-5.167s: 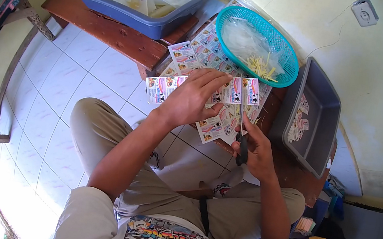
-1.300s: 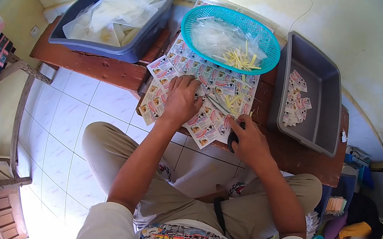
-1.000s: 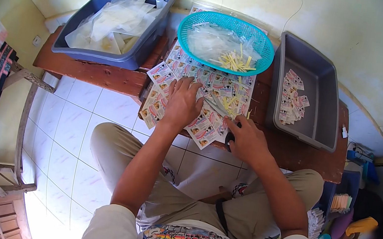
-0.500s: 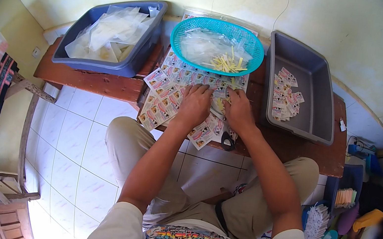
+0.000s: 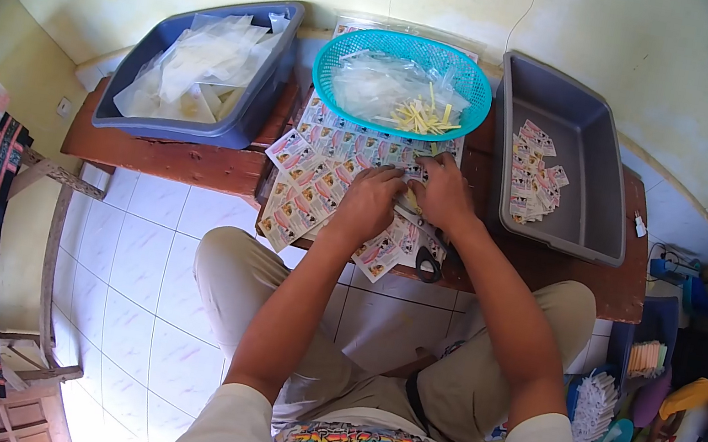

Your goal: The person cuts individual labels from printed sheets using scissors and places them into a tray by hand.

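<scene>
Left hand [image 5: 371, 203] and right hand [image 5: 442, 196] are bunched over printed sheets [image 5: 292, 211], grip can't be told; scissors [image 5: 428, 231] are parked just below, probably for easy reach.

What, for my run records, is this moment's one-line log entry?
left hand: over sheets; right hand: alongside left hand; scissors: lying on sheets; grasp: unclear

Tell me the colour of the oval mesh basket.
The oval mesh basket is turquoise, showing best in the head view.

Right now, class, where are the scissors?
In the head view, just right of centre, the scissors lie on the printed sheets by the near edge of the table, below the right hand.
</scene>
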`<state>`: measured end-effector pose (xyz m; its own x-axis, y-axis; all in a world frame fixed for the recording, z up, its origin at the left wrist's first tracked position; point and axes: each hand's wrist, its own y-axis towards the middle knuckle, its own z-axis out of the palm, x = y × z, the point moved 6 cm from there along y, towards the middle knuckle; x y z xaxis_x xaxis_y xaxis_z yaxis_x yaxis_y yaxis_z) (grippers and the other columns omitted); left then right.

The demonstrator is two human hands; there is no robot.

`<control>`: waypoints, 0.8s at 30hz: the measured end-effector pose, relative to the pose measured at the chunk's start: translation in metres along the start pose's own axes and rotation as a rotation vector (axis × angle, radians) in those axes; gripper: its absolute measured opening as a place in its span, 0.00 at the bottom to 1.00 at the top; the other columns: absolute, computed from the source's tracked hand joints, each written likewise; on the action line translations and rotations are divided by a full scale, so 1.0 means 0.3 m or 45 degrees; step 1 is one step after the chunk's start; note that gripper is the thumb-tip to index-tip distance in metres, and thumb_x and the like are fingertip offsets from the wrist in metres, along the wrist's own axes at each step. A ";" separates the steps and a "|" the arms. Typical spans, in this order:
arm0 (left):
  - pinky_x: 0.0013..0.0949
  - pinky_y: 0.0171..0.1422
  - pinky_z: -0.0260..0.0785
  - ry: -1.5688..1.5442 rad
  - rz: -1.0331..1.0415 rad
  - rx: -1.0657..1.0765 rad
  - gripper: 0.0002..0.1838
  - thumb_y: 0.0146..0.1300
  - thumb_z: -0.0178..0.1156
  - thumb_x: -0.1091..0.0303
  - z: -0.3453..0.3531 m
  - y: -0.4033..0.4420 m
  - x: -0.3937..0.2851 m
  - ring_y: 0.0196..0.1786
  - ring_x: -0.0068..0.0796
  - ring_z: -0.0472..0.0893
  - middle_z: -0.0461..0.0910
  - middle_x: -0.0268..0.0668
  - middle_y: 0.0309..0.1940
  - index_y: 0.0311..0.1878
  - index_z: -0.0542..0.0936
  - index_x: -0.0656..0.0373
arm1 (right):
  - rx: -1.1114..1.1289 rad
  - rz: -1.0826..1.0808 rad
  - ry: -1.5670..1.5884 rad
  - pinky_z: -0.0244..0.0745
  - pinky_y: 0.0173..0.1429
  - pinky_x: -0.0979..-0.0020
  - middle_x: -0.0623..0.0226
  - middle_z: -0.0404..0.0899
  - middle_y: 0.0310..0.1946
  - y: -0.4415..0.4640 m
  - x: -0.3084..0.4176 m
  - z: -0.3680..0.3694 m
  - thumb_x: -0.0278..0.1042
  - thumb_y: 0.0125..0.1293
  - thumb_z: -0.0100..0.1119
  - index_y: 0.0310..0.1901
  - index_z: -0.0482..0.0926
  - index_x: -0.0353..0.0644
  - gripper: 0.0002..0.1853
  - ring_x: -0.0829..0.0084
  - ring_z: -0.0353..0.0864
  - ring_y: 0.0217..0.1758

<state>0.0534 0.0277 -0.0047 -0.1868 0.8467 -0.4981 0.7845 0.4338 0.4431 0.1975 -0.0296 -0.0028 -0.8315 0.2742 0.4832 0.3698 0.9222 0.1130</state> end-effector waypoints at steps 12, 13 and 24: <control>0.53 0.71 0.73 0.104 -0.136 -0.170 0.21 0.60 0.57 0.84 -0.013 -0.003 0.003 0.61 0.55 0.82 0.85 0.50 0.57 0.57 0.85 0.63 | 0.026 0.042 0.016 0.82 0.65 0.48 0.44 0.77 0.60 0.011 0.004 -0.010 0.34 0.61 0.76 0.57 0.83 0.38 0.23 0.41 0.84 0.61; 0.53 0.71 0.72 0.122 -0.145 -0.162 0.21 0.61 0.57 0.84 -0.013 -0.006 0.000 0.61 0.54 0.82 0.85 0.50 0.57 0.57 0.85 0.63 | 0.048 0.054 0.031 0.82 0.66 0.48 0.44 0.77 0.60 0.010 0.008 -0.013 0.34 0.61 0.77 0.57 0.83 0.38 0.24 0.41 0.84 0.61; 0.53 0.72 0.71 0.090 -0.200 -0.115 0.20 0.63 0.64 0.76 0.001 -0.016 0.005 0.64 0.53 0.81 0.84 0.48 0.59 0.60 0.85 0.61 | -0.060 0.062 0.109 0.82 0.59 0.49 0.47 0.81 0.52 0.002 -0.017 -0.002 0.33 0.55 0.81 0.51 0.82 0.37 0.23 0.44 0.85 0.54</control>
<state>0.0497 0.0270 -0.0078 -0.3461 0.7846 -0.5143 0.6870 0.5853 0.4306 0.2022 -0.0306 -0.0047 -0.7740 0.2924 0.5617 0.4301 0.8938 0.1274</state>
